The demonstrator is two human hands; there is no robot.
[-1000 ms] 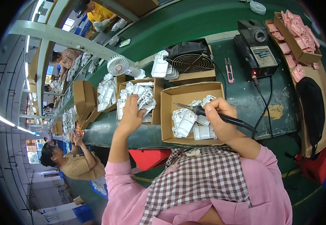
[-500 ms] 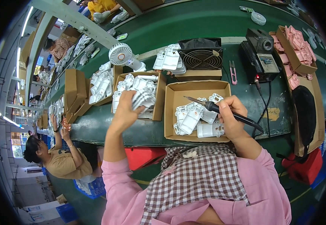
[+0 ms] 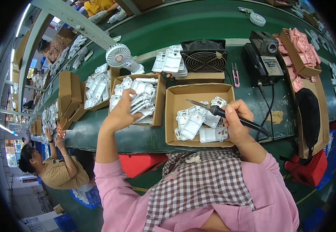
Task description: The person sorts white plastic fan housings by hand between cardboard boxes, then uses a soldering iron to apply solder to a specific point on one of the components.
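My left hand [image 3: 118, 112] is closed round a small stack of white plastic casings [image 3: 142, 103], held over an open cardboard box [image 3: 160, 104] that holds more such parts. In my right hand [image 3: 238, 120] is a soldering iron [image 3: 217, 111] with a black handle, its bare tip pointing left. The iron hangs above a shallow cardboard tray [image 3: 175, 92]. Several white plastic housings [image 3: 193, 123] lie loosely in that tray, some with small copper-coloured spots.
Behind the tray stand a black fan [image 3: 204, 61] and stacked white casings [image 3: 169, 62]. Pink-handled snips [image 3: 235, 75] and a black soldering station [image 3: 266, 62] are to the right, beyond them pink parts [image 3: 301, 46]. A white handheld fan [image 3: 118, 56] stands left. A co-worker [image 3: 60, 166] sits far left.
The stack in my left hand looked blurred before and is now sharper, still over the box. My right hand keeps the soldering iron above the tray. The whole view has shifted slightly.
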